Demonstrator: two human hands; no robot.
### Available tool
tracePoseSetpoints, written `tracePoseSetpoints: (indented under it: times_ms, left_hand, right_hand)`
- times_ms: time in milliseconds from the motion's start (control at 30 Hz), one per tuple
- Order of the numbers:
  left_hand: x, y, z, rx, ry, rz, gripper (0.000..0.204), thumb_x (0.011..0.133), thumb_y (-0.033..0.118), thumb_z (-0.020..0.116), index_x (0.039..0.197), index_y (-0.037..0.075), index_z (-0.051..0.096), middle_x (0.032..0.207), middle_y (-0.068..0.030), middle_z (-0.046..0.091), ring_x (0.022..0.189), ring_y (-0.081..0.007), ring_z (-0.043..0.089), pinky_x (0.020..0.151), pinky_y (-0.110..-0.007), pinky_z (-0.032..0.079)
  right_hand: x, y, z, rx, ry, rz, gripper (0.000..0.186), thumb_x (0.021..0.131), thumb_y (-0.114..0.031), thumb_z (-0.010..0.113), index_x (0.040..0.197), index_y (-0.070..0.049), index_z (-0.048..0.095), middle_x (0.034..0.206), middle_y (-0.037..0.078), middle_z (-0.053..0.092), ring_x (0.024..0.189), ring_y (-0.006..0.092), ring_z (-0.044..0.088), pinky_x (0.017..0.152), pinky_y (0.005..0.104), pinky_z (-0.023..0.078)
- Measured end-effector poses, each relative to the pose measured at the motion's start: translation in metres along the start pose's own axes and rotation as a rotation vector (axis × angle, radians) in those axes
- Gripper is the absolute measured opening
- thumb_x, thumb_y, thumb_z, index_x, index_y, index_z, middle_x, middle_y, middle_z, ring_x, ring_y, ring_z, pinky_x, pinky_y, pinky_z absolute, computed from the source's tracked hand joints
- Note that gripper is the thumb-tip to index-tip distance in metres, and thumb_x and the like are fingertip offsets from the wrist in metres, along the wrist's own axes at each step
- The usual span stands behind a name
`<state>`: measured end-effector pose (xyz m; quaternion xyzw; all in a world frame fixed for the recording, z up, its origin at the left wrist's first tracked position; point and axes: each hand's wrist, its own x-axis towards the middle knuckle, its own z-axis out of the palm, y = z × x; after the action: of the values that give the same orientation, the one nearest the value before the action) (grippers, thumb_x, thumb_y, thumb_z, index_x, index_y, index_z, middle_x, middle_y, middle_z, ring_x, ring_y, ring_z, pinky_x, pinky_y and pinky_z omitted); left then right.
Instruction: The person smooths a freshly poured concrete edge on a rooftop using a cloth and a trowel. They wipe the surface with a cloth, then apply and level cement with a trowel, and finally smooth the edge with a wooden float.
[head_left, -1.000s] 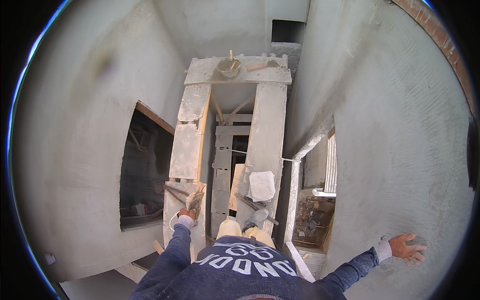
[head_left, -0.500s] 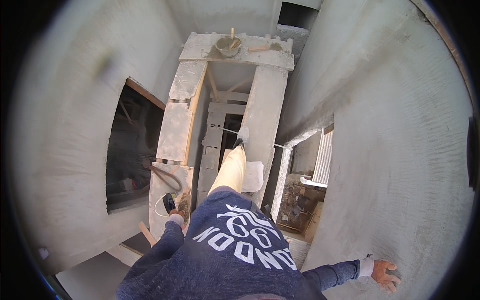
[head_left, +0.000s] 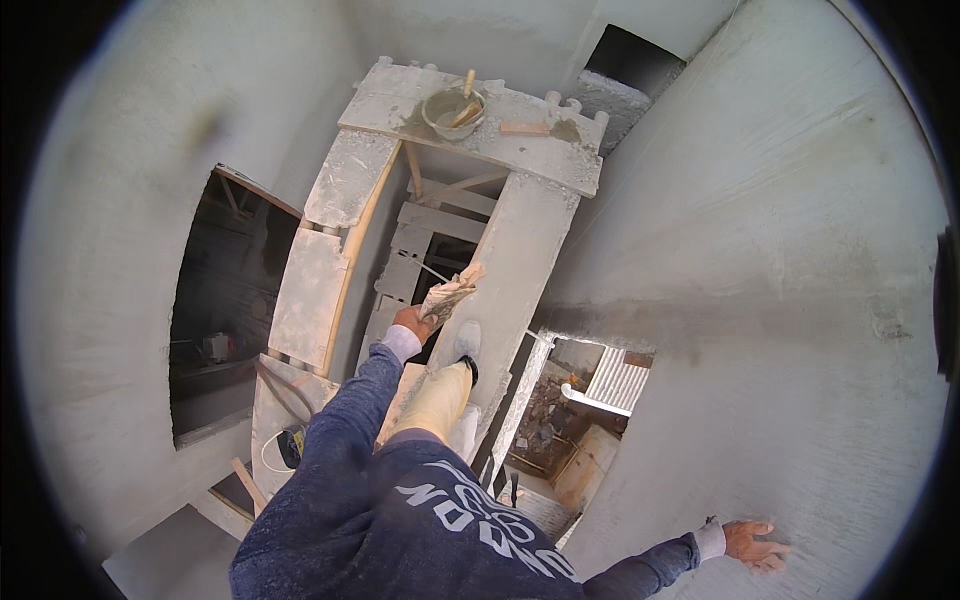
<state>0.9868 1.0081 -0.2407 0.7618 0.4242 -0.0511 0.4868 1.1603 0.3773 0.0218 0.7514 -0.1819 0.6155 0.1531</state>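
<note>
We stood braced
Our left grip [head_left: 415, 322] curled around a crumpled tan scrap [head_left: 452, 291] over the left edge of a plank [head_left: 525, 235]; our right grip [head_left: 755, 546] fanned, seemingly empty, against the right wall [head_left: 780, 400], likely for balance.

1. A building site, inside an unfinished structure: a bare grey plastered wall [head_left: 800, 330] with faint sweeping marks stretches beyond the right hand [head_left: 757, 547].
2. Ahead of the left hand [head_left: 412, 320], a scaffold platform of pale, grey-splattered planks [head_left: 535, 230] carries a round grey bucket [head_left: 434, 112] with a tan-handled tool [head_left: 469, 83] standing in it.
3. Left of that hand, a dark, rough-edged rectangular opening [head_left: 225, 300] pierces another grey wall [head_left: 110, 300].
4. Right of and below the same hand, a second opening shows brownish rubble [head_left: 542, 425] and white corrugated sheeting [head_left: 612, 380].
</note>
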Motion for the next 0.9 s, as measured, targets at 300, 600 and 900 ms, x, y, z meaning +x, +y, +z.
tracePoseSetpoints:
  times_ms: [300, 600, 900]
  left_hand:
    - [0.03, -0.038, -0.032, 0.32, -0.053, -0.259, 0.03, 0.084, 0.025, 0.068, 0.108, 0.007, 0.07, 0.095, -0.0196, 0.071, 0.093, -0.0354, 0.068, 0.084, -0.04, 0.052]
    - [0.0, -0.11, -0.084, 0.136, 0.162, -0.617, 0.038, 0.081, 0.027, 0.071, 0.106, -0.002, 0.069, 0.099, -0.0252, 0.07, 0.092, -0.0362, 0.07, 0.079, -0.043, 0.056]
    - [0.012, -0.04, -0.087, -0.101, 0.444, -0.66, 0.041, 0.081, 0.032, 0.071, 0.105, -0.001, 0.068, 0.103, -0.0263, 0.068, 0.095, -0.0411, 0.066, 0.082, -0.046, 0.053]
  right_hand:
    - [-0.011, -0.041, -0.001, -0.069, -0.029, 0.019, 0.058, 0.102, -0.038, 0.038, 0.146, 0.001, 0.036, 0.152, 0.028, 0.029, 0.14, 0.0458, 0.026, 0.114, 0.0574, 0.02]
    - [0.008, -0.128, 0.036, 0.037, -0.02, 0.156, 0.063, 0.101, -0.045, 0.037, 0.148, -0.003, 0.032, 0.152, 0.026, 0.027, 0.138, 0.0457, 0.028, 0.112, 0.0564, 0.023]
    - [-0.054, -0.485, 0.118, 0.988, -0.747, 0.178, 0.045, 0.099, -0.026, 0.046, 0.139, -0.006, 0.049, 0.141, 0.016, 0.05, 0.13, 0.0327, 0.048, 0.105, 0.0438, 0.04]
